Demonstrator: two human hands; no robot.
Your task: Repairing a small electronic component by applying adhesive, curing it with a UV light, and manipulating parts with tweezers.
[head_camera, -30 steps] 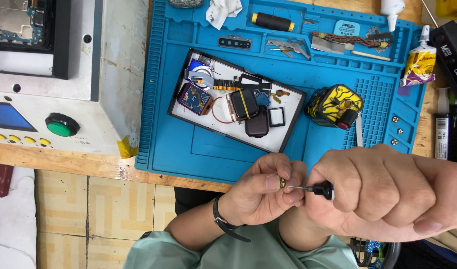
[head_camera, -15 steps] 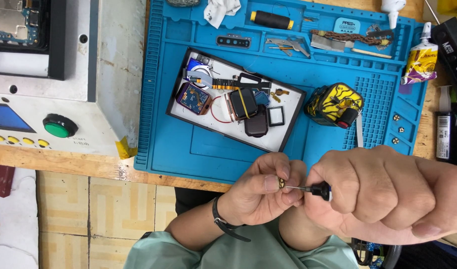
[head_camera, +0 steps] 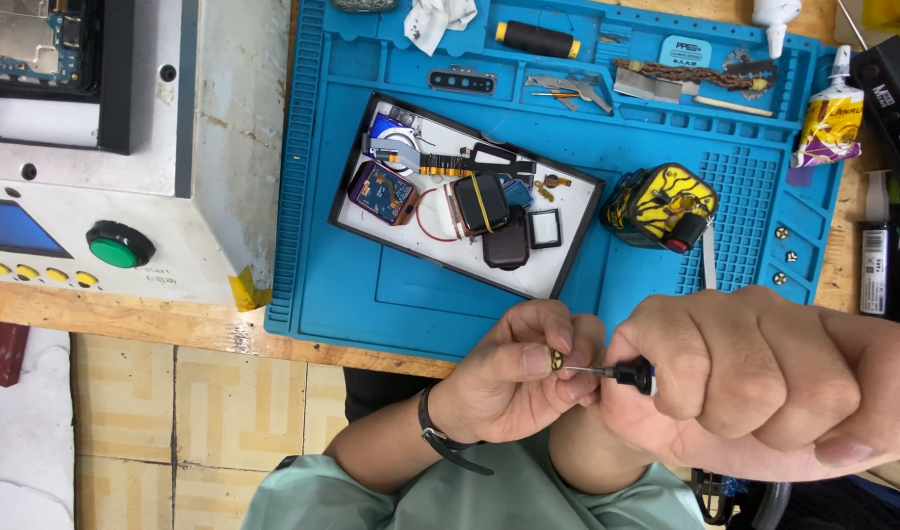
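Screwdriver point(head_camera: 622, 373): slim, black-handled, held level near the tabletop point(head_camera: 126, 319) edge, over the person's lap; tip set against a small brass-coloured part point(head_camera: 556, 360).

Right hand point(head_camera: 764, 388): fist wrapped tight round the handle, grip clamped on it, likely so the shaft can be turned without wobble.

Left hand point(head_camera: 509, 383): fingers pinched together on the part, thumb on top, holding it steady against the tip. Dark band on that wrist.

Both hands close together and close to the body, probably because the part is too small to work flat on the mat.

Blue mat point(head_camera: 371, 285): on the tabletop, far of the hands; its ribbed pockets keep small pieces from rolling.

Tray point(head_camera: 568, 265): black-rimmed, white floor, lying on the mat; holds a dismantled device, a small board, a coil, a flex strip and dark casings, kept together in one place.

Yellow-and-black object point(head_camera: 656, 201): right of the tray, on the mat.

Tube point(head_camera: 828, 123): far right, lying at the mat's edge.

Machine point(head_camera: 205, 147): grey, left, with a green button point(head_camera: 116, 245).
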